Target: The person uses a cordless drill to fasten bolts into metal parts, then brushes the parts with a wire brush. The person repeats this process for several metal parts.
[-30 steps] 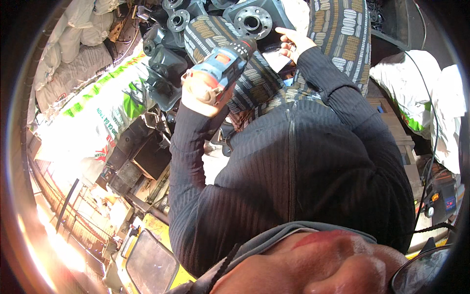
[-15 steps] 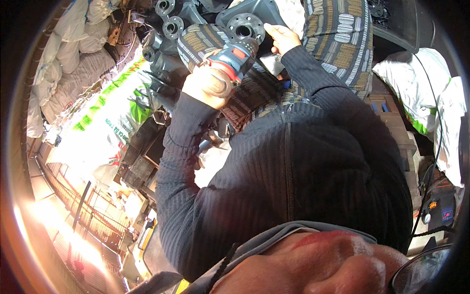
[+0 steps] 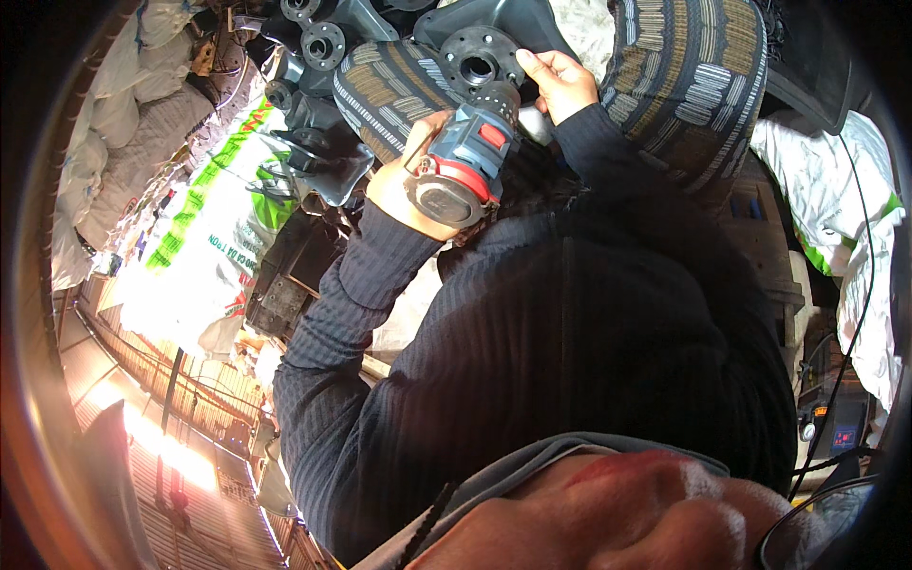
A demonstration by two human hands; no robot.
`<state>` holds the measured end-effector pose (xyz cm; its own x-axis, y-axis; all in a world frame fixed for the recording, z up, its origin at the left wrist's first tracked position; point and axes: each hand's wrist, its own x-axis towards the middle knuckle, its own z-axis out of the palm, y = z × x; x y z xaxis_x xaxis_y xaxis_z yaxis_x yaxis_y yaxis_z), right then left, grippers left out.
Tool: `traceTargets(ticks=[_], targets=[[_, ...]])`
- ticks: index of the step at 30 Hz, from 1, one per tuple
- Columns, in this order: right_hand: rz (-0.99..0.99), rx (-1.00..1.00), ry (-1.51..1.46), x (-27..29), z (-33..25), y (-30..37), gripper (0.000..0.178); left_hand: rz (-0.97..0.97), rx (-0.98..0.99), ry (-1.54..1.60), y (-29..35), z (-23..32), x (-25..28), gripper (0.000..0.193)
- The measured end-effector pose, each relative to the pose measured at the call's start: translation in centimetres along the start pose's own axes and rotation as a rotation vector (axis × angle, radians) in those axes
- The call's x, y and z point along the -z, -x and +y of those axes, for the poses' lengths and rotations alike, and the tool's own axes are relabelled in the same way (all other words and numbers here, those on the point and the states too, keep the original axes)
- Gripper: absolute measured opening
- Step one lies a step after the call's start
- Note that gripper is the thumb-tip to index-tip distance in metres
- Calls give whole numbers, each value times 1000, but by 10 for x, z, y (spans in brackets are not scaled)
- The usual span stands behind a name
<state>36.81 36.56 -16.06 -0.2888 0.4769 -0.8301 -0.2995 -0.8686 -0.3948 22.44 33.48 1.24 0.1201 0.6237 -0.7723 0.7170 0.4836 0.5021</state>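
Note:
My left hand is closed around a cordless drill, which has a blue-grey body with red parts. Its dark chuck points up toward the round flange of a dark flanged part. That flange has a centre hole and small holes around its rim; a broad grey body spreads out behind it. At the flange's right edge my right hand is closed, thumb on the rim and fingers curled. Whether the drill's tip touches the flange is hidden by the chuck.
Similar flanged parts are heaped at the upper left. My knees in patterned cloth flank the work. A dark bin stands at the upper right above white sacks. A white-and-green sack lies left; a black cable hangs at the right.
The drill has turned more upright and shifted slightly right and down with my left hand. My right hand stays at the flange's edge, its fingers more curled. The whole view has shifted slightly.

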Motion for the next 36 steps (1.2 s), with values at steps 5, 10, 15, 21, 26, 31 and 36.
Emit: traceTargets(ticks=[5, 10, 15, 21, 26, 31, 36], targets=[[4, 118, 190, 3, 4, -6, 32, 252, -85, -282, -4, -7, -1, 51], [6, 179, 279, 6, 5, -17, 30, 307, -167, -524, 15, -20, -9, 46], [-182, 136, -145, 32, -1, -6, 30, 473, -370, -541, 52, -25, -33, 32], [-768, 45, -368, 44, -9, 29, 42, 624, -511, -479, 88, -32, -55, 28], [-823, 39, -234, 27, -9, 51, 50, 625, -518, -483, 99, -48, -69, 32], [-727, -23, -197, 14, -2, 63, 35, 632, -508, -401, 100, -59, -72, 31], [-621, -69, -214, 4, -1, 67, 32, 581, -504, -475, 101, -61, -69, 33]])
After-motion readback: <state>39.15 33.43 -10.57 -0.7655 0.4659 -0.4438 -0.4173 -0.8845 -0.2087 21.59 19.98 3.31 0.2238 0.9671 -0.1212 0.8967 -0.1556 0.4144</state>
